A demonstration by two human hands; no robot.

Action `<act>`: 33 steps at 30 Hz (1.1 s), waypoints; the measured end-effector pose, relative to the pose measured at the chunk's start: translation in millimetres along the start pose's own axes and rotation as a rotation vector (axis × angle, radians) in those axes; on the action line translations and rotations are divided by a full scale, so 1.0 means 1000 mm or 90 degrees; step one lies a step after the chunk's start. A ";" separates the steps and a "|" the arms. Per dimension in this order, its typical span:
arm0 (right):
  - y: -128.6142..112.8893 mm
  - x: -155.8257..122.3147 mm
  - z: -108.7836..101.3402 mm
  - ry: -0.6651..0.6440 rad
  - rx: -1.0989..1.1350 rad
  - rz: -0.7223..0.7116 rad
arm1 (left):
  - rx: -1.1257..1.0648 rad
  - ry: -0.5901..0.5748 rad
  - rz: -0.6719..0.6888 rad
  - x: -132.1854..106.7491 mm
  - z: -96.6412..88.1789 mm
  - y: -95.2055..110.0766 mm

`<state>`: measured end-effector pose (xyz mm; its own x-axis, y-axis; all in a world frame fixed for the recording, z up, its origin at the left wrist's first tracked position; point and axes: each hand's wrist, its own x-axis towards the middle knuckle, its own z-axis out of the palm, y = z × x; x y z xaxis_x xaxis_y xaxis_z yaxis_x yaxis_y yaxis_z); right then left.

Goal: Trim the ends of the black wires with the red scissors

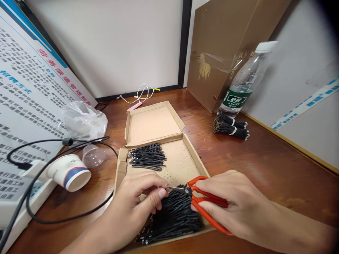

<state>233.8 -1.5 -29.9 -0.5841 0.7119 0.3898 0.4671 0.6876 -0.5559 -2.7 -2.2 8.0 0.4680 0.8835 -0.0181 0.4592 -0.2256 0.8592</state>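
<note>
My right hand [233, 201] grips red-handled scissors [209, 197], their narrow blades pointing left. The blade tips meet the fingertips of my left hand [144, 194], which pinches a thin wire [167, 189]; only its small end shows, the rest is hidden by the fingers. Below both hands, a large pile of short black wires [180, 215] lies in the near part of an open cardboard box [192, 155]. A smaller, neater row of black wires [147, 156] rests at the box's far left. Dark specks are scattered over the bare cardboard between them.
Two banded bundles of black wires [230, 127] lie by a water bottle [238, 84] at the right. Behind stands a brown carton [212, 53]. Leftward are a paper cup [70, 173], a clear plastic cup [94, 155], a plastic bag [84, 120] and a looping black cable [66, 217].
</note>
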 end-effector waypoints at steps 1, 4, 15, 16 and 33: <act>0.000 0.000 -0.001 -0.005 0.004 0.005 | 0.000 -0.001 -0.004 0.000 0.000 0.000; -0.002 -0.002 -0.003 -0.041 0.020 0.032 | 0.017 0.000 0.001 -0.001 0.000 -0.001; -0.006 0.000 -0.006 -0.076 0.017 0.047 | 0.065 -0.006 0.017 0.000 -0.001 0.000; -0.005 0.000 -0.005 -0.069 0.014 0.039 | 0.064 -0.006 0.018 0.000 -0.001 0.000; -0.005 0.002 -0.005 -0.084 0.051 0.060 | -0.034 0.002 -0.038 -0.003 0.002 -0.003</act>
<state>233.9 -2.6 -22.6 -0.6246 0.7442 0.2367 0.4725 0.6015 -0.6441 -4.1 -5.0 4.1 0.4380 0.8964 -0.0687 0.4453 -0.1499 0.8827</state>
